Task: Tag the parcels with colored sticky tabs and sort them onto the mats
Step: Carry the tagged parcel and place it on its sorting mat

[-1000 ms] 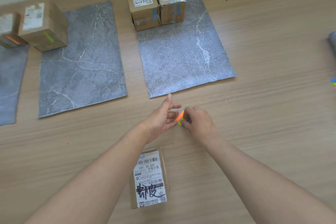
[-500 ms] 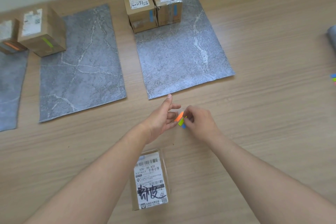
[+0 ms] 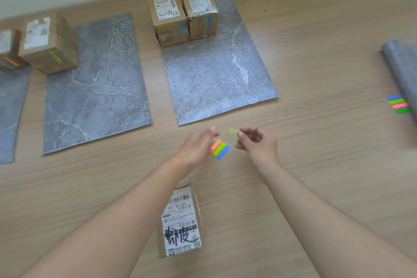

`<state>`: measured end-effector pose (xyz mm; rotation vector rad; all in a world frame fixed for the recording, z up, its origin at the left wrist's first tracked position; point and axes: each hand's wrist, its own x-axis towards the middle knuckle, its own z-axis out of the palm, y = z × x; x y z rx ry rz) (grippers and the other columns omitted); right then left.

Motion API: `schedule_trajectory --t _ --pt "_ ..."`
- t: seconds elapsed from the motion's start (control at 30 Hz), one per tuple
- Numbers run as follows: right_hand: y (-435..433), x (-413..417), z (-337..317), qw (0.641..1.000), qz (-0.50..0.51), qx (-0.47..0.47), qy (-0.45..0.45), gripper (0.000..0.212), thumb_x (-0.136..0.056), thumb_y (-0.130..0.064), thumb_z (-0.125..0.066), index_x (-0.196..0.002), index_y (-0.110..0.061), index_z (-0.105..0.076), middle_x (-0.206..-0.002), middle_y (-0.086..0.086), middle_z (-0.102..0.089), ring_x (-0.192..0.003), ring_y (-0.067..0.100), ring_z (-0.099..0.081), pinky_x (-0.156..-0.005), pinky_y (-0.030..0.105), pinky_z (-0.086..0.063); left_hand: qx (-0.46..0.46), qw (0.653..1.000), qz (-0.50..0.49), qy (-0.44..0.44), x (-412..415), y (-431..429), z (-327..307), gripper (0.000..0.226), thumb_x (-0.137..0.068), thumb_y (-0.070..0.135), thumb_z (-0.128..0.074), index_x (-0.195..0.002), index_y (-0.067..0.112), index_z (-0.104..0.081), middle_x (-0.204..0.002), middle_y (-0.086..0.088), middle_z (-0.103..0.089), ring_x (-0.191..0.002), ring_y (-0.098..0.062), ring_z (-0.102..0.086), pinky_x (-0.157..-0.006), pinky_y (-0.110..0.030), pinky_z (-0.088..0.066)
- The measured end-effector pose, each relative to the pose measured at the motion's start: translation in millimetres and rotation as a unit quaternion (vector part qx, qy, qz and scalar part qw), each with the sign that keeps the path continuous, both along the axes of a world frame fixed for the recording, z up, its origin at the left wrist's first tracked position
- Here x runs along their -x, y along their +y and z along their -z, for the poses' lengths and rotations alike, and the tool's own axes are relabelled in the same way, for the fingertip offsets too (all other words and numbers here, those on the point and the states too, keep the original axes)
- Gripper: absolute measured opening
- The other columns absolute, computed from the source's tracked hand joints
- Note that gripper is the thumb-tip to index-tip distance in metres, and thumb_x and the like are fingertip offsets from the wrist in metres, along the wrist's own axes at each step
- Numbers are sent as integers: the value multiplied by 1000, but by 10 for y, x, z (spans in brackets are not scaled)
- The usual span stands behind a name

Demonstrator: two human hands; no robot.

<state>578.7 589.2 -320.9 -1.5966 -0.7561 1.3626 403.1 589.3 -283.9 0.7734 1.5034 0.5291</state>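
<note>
head view: the right hand [image 3: 257, 146], just right of centre, pinches a single green tab [image 3: 233, 131] by one end between thumb and forefinger, and the free end sticks out to the left. the left hand [image 3: 198, 146] sits beside it, thumb raised. it appears to hold the tab pad [image 3: 220, 149] by its left end, though the fingers doing so are hidden under the hand. the pad shows orange, green and blue strips side by side.

the tab is a thin, glossy film strip. i judge it to be nearly weightless, floppy, and likely to curl or stick to skin, so it is best held at the very tip with the adhesive part kept off the fingers.

the untagged parcel [image 3: 180, 221] lies at the bottom centre between the forearms. it is a small cardboard box under clear tape, with a white printed label and black marker scrawl. it looks light and stiff, with slick tape, so it is best gripped across its two long sides.

three flat grey mats with marble veining lie on the wood-grain surface [image 3: 316, 165]:
- the centre-right mat [image 3: 221, 70] carries two blue-tagged boxes [image 3: 169, 22] touching at its far end.
- the middle mat [image 3: 97, 88] has a green-tagged box [image 3: 49, 45] at its upper left corner.
- the left mat [image 3: 11, 108] has an orange-tagged box [image 3: 9, 52], cut by the frame edge.

a rolled mat [image 3: 401, 63] and a spare tab pad [image 3: 398, 103] sit at the right edge.
</note>
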Motion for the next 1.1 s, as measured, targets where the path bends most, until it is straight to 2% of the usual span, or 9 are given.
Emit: schedule_trajectory --t 0.1,0.2,0.33,0.43,0.53,0.67,0.8,0.97,1.1 --pt "-33 56 -180 999 -14 -44 13 7 -91 -4 -74 -98 -4 -71 -87 9 -71 -75 13 -69 -73 31 -62 -65 997 -29 34 6 -48 -134 19 -96 18 -65 -101 1 -73 -98 -20 -71 -79 -18 -69 -85 -40 -61" --pt "-84 121 -388 995 -52 -82 -6 8 -90 -6 -75 -98 -6 -73 -89 9 -74 -75 16 -73 -75 34 -62 -62 996 -68 12 24 -86 -385 15 -90 10 -72 -93 -4 -74 -86 -17 -72 -69 -21 -71 -78 -37 -62" --pt "-217 225 -750 984 -117 -127 -38 5 -87 -10 -79 -91 -12 -76 -85 3 -76 -75 21 -74 -70 26 -58 -65 989 -121 -49 74 -210 -681 18 -91 9 -71 -95 -8 -73 -88 -21 -73 -76 -25 -74 -74 -31 -61" --pt "-395 313 -966 974 -151 -162 -50 5 -85 -13 -82 -88 -16 -79 -84 -2 -78 -79 17 -74 -72 29 -60 -80 979 -156 -107 105 -429 -860 21 -91 9 -71 -99 -10 -71 -90 -22 -74 -81 -26 -74 -76 -30 -60" --pt "-628 387 -1087 968 -164 -182 -60 9 -83 -12 -83 -86 -20 -80 -85 -4 -77 -82 12 -74 -75 28 -60 -96 968 -188 -139 136 -732 -982 14 -91 8 -70 -94 -6 -72 -91 -21 -75 -85 -27 -75 -80 -32 -59" --pt "-1022 485 -1161 956 -177 -213 -94 10 -80 -12 -86 -86 -18 -82 -88 -6 -74 -81 8 -72 -74 26 -58 -95 955 -228 -165 213 -1175 -1073 8 -90 5 -71 -87 -3 -71 -87 -20 -74 -80 -26 -74 -76 -31 -60" --pt "-1435 586 -1220 951 -188 -225 -101 11 -78 -11 -87 -87 -14 -81 -86 -3 -76 -80 9 -73 -75 26 -59 -101 944 -244 -198 319 -1626 -1124 5 -88 -1 -71 -90 -4 -69 -83 -19 -73 -75 -25 -73 -73 -30 -60" --pt "-2034 723 -1256 957 -171 -217 -93 13 -77 -8 -88 -86 -12 -79 -79 -5 -77 -76 11 -74 -73 24 -59 -115 944 -235 -203 445 -2241 -1136 5 -88 -3 -70 -92 -5 -69 -84 -18 -74 -78 -25 -74 -77 -31 -61" --pt "-2441 795 -1277 958 -181 -205 -84 14 -77 -8 -88 -88 -11 -80 -84 -1 -77 -78 13 -75 -73 25 -59 -115 946 -228 -198 542 -2634 -1093 5 -90 -1 -68 -89 -6 -70 -86 -21 -73 -82 -29 -74 -82 -35 -60"
